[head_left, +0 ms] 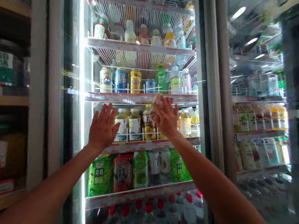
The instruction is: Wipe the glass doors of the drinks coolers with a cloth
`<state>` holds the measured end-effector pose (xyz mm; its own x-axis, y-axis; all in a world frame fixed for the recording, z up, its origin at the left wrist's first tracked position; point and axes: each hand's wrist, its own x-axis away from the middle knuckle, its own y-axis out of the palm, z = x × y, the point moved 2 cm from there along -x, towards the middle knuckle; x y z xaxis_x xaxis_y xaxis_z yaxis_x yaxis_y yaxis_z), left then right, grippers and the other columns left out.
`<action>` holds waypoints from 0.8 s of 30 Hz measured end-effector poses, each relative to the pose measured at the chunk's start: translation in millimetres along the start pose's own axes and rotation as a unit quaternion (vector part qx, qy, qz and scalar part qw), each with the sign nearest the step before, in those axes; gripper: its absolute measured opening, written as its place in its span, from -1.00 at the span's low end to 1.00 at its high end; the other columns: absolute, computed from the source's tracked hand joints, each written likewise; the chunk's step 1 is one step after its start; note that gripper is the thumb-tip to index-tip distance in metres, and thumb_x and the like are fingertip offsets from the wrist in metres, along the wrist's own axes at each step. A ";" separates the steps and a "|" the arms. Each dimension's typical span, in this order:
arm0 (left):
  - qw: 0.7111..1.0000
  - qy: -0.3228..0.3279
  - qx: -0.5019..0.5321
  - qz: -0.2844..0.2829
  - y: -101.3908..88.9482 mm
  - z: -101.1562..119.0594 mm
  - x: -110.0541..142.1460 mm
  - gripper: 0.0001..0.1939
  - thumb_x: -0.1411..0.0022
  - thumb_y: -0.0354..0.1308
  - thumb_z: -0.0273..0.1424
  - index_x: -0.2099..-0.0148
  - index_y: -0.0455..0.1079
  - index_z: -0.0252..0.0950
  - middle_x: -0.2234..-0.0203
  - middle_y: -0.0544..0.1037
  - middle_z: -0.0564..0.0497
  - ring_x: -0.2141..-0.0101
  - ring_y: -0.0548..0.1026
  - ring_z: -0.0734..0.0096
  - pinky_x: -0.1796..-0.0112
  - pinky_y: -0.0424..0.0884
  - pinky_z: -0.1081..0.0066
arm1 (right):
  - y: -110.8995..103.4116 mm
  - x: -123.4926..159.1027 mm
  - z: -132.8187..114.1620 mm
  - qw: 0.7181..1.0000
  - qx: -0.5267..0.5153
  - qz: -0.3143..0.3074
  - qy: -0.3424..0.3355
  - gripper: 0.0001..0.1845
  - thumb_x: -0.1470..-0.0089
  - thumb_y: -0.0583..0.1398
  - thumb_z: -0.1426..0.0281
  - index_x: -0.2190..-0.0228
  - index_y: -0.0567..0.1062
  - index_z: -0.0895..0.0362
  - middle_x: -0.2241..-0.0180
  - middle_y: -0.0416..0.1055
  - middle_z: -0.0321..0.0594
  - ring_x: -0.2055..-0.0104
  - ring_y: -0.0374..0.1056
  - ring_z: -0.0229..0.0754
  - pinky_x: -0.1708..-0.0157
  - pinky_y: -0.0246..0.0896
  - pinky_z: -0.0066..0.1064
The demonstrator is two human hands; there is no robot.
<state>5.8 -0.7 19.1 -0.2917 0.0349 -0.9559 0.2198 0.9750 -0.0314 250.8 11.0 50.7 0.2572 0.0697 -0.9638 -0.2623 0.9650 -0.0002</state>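
Note:
A glass cooler door [143, 122] stands in front of me, closed over lit shelves of drinks. My left hand [103, 126] lies flat against the glass, fingers stretched upward, with nothing in it. Higher and to the right, my right hand [166, 115] presses a crumpled pale cloth [156, 102] to the pane. Most of the cloth is hidden under the fingers, and whether it is fabric or paper I cannot tell. Behind the glass near both hands are yellow-capped tea bottles [134, 124] and a shelf edge [140, 98].
Wooden shelves [3, 101] with jars run along the left. A dark metal door frame [218, 80] borders the pane on the right, and a second cooler [259, 134] with bottles stands beyond it. Red-capped bottles [150, 222] fill the lowest level inside.

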 end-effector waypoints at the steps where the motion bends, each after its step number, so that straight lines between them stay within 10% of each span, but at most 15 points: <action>1: 1.000 -0.005 0.003 -0.001 0.1 1.1 0.6 -0.42 -0.25 -0.11 -0.26 -0.27 -0.08 -0.32 -0.22 0.02 -0.17 -0.23 -0.09 0.19 -0.17 -0.13 0.10 | -8.5 6.3 34.6 0.997 0.011 0.021 0.078 -0.57 -0.09 0.00 0.36 -0.01 0.30 -0.04 -0.21 -0.01 -0.23 -0.25 -0.13 -0.04 -0.15 -0.19 0.06; 4: 1.000 -0.015 0.012 0.002 -0.1 3.9 1.6 -0.41 -0.24 -0.10 -0.24 -0.26 -0.07 -0.32 -0.23 0.01 -0.16 -0.23 -0.09 0.17 -0.17 -0.14 0.08 | -26.4 16.0 105.6 0.970 0.029 0.069 0.233 -0.59 -0.10 -0.03 0.39 0.01 0.34 0.06 -0.18 0.05 -0.10 -0.22 -0.06 0.03 -0.09 -0.12 0.13; 6: 1.000 -0.016 0.018 0.006 -0.8 5.0 1.4 -0.41 -0.24 -0.10 -0.24 -0.26 -0.06 -0.32 -0.23 0.01 -0.15 -0.23 -0.08 0.17 -0.17 -0.14 0.08 | -26.7 12.8 107.4 0.955 0.028 0.091 0.281 -0.59 -0.09 -0.01 0.38 0.01 0.34 0.10 -0.16 0.06 -0.05 -0.21 -0.04 0.06 -0.07 -0.09 0.14; 14: 1.000 -0.007 0.019 0.008 0.3 2.0 1.5 -0.40 -0.24 -0.09 -0.24 -0.27 -0.09 -0.29 -0.23 0.00 -0.13 -0.23 -0.08 0.17 -0.17 -0.14 0.09 | 4.7 -9.7 -47.5 0.999 -0.043 -0.018 -0.027 -0.62 -0.09 0.05 0.21 0.02 0.33 -0.15 -0.21 -0.01 -0.38 -0.28 -0.22 -0.05 -0.19 -0.22 -0.01; 17: 1.000 -0.006 0.017 0.014 1.1 2.4 2.3 -0.40 -0.23 -0.08 -0.24 -0.27 -0.09 -0.28 -0.23 0.00 -0.13 -0.23 -0.07 0.17 -0.17 -0.13 0.09 | -5.0 6.6 -12.2 0.999 -0.036 -0.017 -0.022 -0.60 -0.09 0.06 0.27 -0.01 0.30 -0.13 -0.20 0.03 -0.35 -0.26 -0.15 -0.08 -0.18 -0.22 0.00; 21: 1.000 -0.021 0.017 0.011 0.4 4.5 2.5 -0.40 -0.23 -0.09 -0.25 -0.27 -0.09 -0.29 -0.23 0.00 -0.13 -0.23 -0.08 0.18 -0.17 -0.15 0.09 | -25.3 44.3 87.3 0.982 0.008 0.057 0.178 -0.61 -0.09 0.02 0.36 0.03 0.36 -0.01 -0.16 0.12 -0.20 -0.23 -0.06 0.00 -0.11 -0.13 0.09; 24: 0.999 -0.030 0.025 0.005 -0.5 5.2 0.9 -0.41 -0.24 -0.10 -0.26 -0.27 -0.09 -0.29 -0.24 -0.01 -0.11 -0.23 -0.10 0.20 -0.18 -0.18 0.10 | -28.6 58.1 105.7 0.959 0.016 0.076 0.273 -0.55 -0.08 -0.01 0.39 -0.03 0.31 0.10 -0.15 0.12 -0.07 -0.22 -0.05 0.05 -0.10 -0.10 0.10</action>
<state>10.3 -2.3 16.8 -0.2330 0.0292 -0.9720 0.2687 0.9626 -0.0354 371.6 14.1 22.9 -0.3085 0.0751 -0.9483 -0.2274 0.9621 0.1502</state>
